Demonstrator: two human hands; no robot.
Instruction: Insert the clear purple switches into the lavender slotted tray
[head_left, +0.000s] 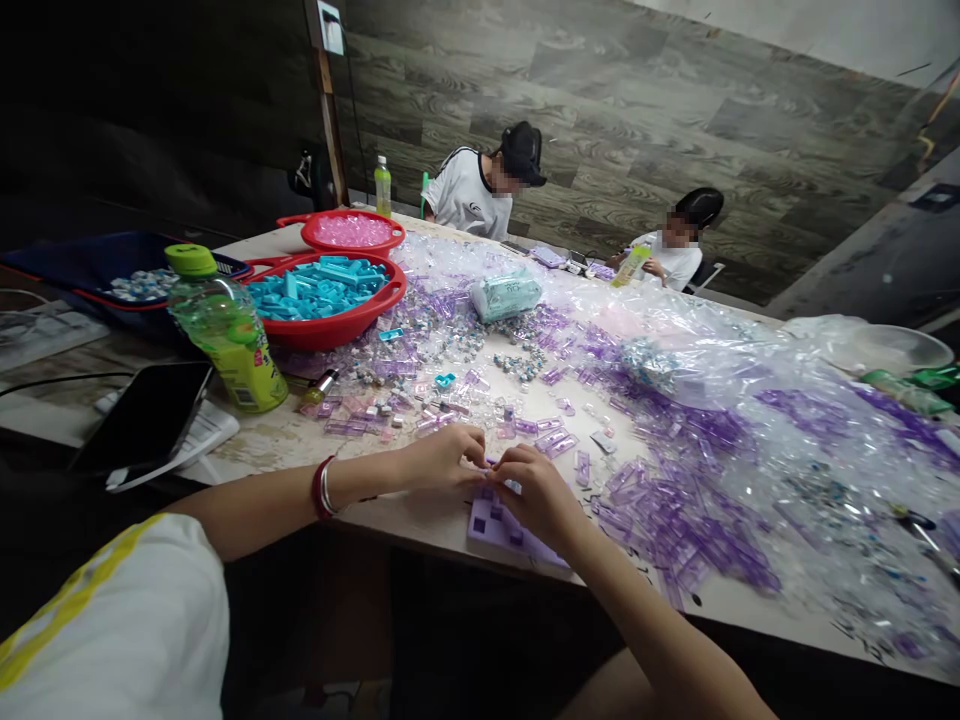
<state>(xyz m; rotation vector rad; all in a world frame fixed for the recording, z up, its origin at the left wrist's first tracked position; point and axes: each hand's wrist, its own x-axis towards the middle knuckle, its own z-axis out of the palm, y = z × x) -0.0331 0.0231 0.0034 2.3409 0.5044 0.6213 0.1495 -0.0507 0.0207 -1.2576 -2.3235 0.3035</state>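
Apparently, fine fingertip work is in hand: the left hand (454, 457) and the right hand (538, 492) meet over a purple block (495, 530) at the near edge of the bench (424, 515). Each grip has its fingertips bent in close, yet whether either is clamped on anything cannot be told, since any small piece between them is hidden. The next move likely calls for light, steady fingers and a block that does not slide. Dark squares show on the block's exposed part; the right hand covers some of the rest. Clear purple pieces (694, 525) lie to the right, too jumbled to tell apart.
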